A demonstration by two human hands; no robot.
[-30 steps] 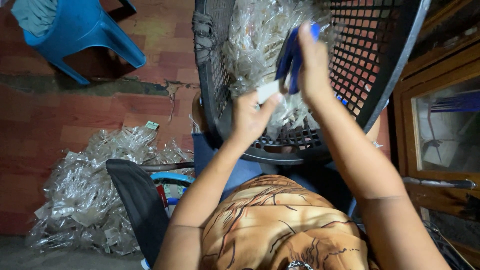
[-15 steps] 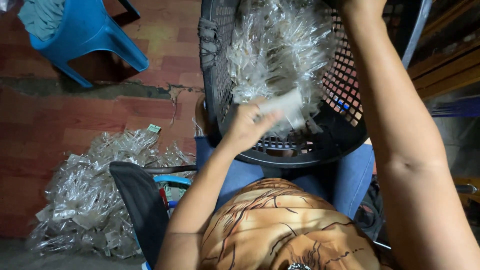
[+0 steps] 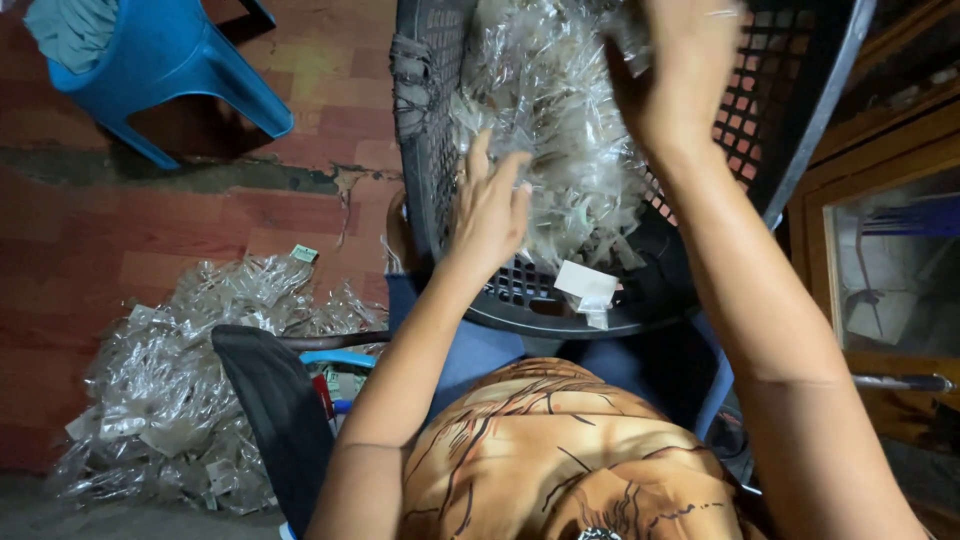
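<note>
Hands deep in plastic now. Left hand [image 3: 490, 210] lies flat with fingers spread against the heap of clear wrappers [image 3: 560, 130], pressing on nothing in particular, more steadying the pile than gripping it. Right hand [image 3: 675, 75] is up high in the same heap, blurred; I cannot tell whether its fingers are closed on a wrapper or just pushed in among them. All of it sits in a black basket [image 3: 430, 120], a round plastic one with a lattice of square holes, tipped on the person's lap so the crinkly load slumps toward its lower rim, within easy reach of both arms. A small white slip [image 3: 588, 288] lies near the basket's bottom edge. The wrappers look thin, glossy, crumpled, catching light in sharp little creases. Down on the red tiled floor [image 3: 150, 240], at the left, a second pile of wrappers [image 3: 190, 380] spreads loose. A blue plastic chair [image 3: 170, 60] stands beyond.
</note>
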